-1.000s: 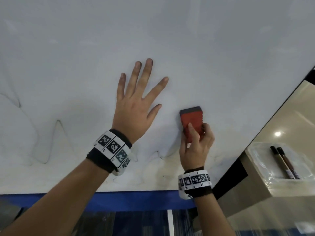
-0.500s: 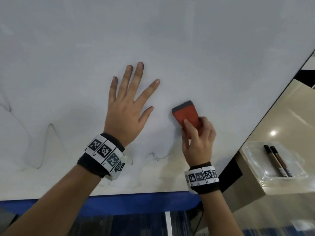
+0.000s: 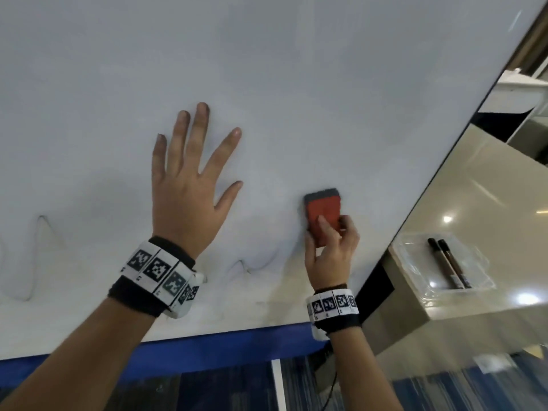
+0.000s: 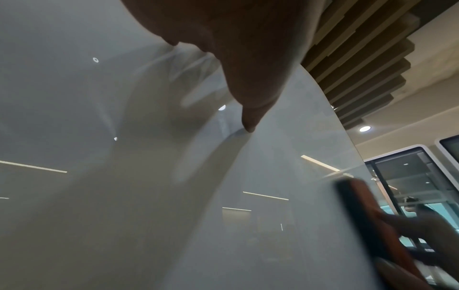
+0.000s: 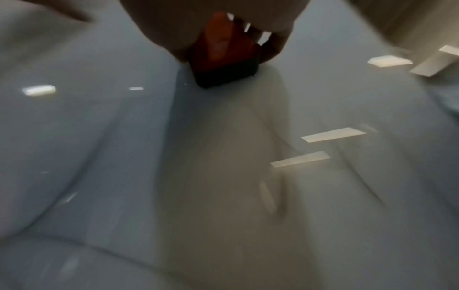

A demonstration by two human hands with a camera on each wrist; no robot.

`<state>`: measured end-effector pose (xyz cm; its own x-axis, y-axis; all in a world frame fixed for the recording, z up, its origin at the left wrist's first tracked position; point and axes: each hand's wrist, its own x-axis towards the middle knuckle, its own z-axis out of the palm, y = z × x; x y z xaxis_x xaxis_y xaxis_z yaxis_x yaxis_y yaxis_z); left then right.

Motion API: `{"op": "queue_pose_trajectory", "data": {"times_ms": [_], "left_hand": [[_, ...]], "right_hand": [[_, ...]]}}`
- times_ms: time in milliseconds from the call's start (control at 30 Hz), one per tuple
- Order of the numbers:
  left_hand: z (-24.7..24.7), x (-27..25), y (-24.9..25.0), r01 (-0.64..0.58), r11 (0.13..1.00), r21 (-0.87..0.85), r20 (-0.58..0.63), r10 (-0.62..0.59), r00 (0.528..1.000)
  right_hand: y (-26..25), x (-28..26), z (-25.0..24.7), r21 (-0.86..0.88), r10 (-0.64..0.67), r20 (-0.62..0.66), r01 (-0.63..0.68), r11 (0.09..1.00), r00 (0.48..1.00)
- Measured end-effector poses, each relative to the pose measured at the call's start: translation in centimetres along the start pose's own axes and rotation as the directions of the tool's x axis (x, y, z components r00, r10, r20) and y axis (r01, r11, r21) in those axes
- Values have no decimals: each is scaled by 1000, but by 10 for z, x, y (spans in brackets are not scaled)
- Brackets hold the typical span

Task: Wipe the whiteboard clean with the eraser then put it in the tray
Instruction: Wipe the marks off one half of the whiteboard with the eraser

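Mid-wipe. Right hand (image 3: 330, 250) grips the one red eraser (image 3: 323, 216), felt side pressed on the whiteboard (image 3: 296, 69) near its lower right corner. Left hand (image 3: 189, 185) lies flat on the board, fingers spread, holding nothing. Upper board looks clean; faint zigzag marker lines (image 3: 252, 266) remain along the bottom edge, so I'd say wiping is mostly done, bottom strip left. Then the eraser goes to the one clear tray (image 3: 415, 262) on the table past the board's right edge, which holds two markers (image 3: 447, 262). Eraser not yet near it.
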<state>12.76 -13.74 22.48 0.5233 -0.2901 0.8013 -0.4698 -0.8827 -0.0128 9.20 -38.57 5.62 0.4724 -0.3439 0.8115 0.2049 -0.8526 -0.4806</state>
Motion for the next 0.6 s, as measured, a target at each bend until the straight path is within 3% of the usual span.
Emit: {"op": "queue_pose_trajectory", "data": {"times_ms": [33,67,100,133,167,200,267,367,433,467,533,567,600], "left_hand": [[0,-1,-1,0,1000,6,-2,0,1000],[0,-2,-1,5,1000,7,-4,-5,1000],[1,-2,0,14,1000,5,-6,-14,1000],[2,-3,3,26,1000,-1,-4,-26,1000],[3,-4,6,38,999,-10,-3,-38,999],[5,-4,9,50,999,-20,-4,-50,999],[6,-4,13,70,997,-36,-9,-71,997],[8,-5,13,76,996,-40,-2,-77,997],[9,-5,11,72,997,-32,9,-72,997],[9,-5,10,70,997,-27,11,-70,998],[10,-6,10,71,997,-21,8,-71,997],[10,-7,10,73,997,-20,9,-72,997],[10,-7,11,76,997,-19,11,-76,997]], "right_hand": [[21,-9,-5,54,204,-77,-200,978,976],[39,-19,-9,142,436,-143,-418,897,888],[50,-28,-12,220,624,-180,-587,779,761],[54,-36,-11,258,742,-193,-696,670,643],[52,-39,-8,283,803,-187,-752,595,565],[43,-37,-4,295,822,-182,-768,569,539],[16,-24,5,302,792,-206,-733,610,575],[-19,-18,15,264,636,-176,-586,766,751],[-21,-24,14,280,546,-95,-504,817,833],[-15,-32,13,277,532,-57,-499,821,845],[10,-59,12,278,568,-8,-544,792,823],[24,-75,12,300,630,-12,-599,743,776],[37,-88,14,326,737,-29,-690,646,676]]}}
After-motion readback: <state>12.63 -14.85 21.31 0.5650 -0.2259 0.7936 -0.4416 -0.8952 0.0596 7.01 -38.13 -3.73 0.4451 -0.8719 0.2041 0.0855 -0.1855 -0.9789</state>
